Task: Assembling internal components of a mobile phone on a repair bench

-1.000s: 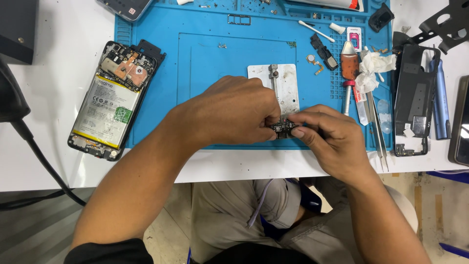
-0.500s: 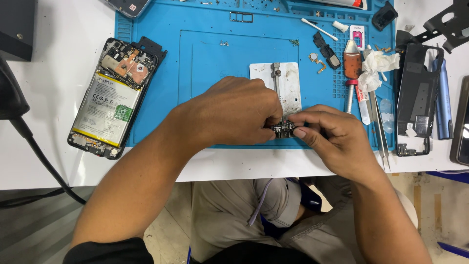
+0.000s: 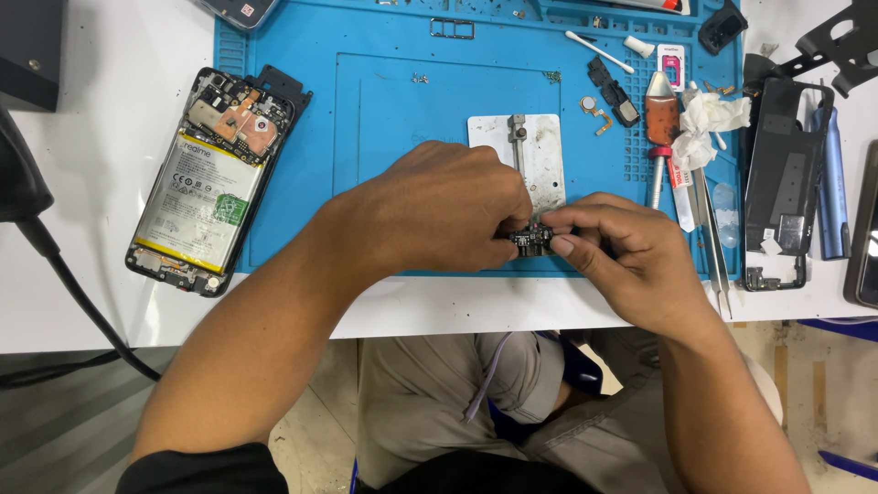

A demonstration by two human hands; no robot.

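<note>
My left hand [image 3: 439,212] and my right hand [image 3: 626,261] meet over the near edge of a blue work mat [image 3: 402,119]. Between their fingertips they pinch a small dark circuit board [image 3: 531,241]. Just behind the hands a silver metal holder plate [image 3: 526,155] lies on the mat, partly hidden by my left hand. An opened phone [image 3: 212,183], its battery and inner parts showing, lies at the mat's left edge on the white table.
A red-handled screwdriver [image 3: 660,123], tweezers [image 3: 713,238], crumpled tissue [image 3: 709,119] and small parts sit at the mat's right. A black phone frame [image 3: 780,183] lies beyond them. A black cable [image 3: 64,284] runs at the left. My lap is under the table edge.
Both hands stay together on the small board at the mat's near edge; only the fingers shift slightly.
</note>
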